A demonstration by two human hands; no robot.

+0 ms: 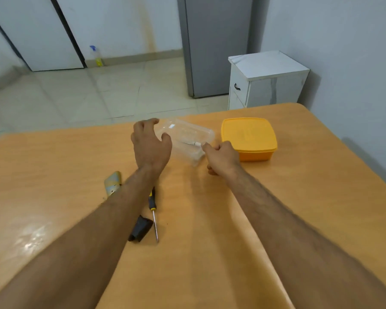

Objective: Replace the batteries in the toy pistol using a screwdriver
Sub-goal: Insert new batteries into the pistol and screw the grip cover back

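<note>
A clear plastic container (187, 134) with small pale items inside sits on the orange table (232, 219). My left hand (151, 146) curls around its left end, fingers on the far rim and thumb on the near side. My right hand (221, 158) pinches the container's near right rim. A screwdriver (153, 211) with a black and yellow handle lies nearer me, tip toward me. Beside it lies a black part of the toy pistol (140, 228). My left forearm partly hides a yellow and blue piece (113, 182).
An orange lidded box (249, 138) stands just right of the clear container. Beyond the table's far edge are a white cabinet (265, 79), a grey fridge (214, 45) and a spray bottle (96, 55) on the tiled floor. A wall runs along the right.
</note>
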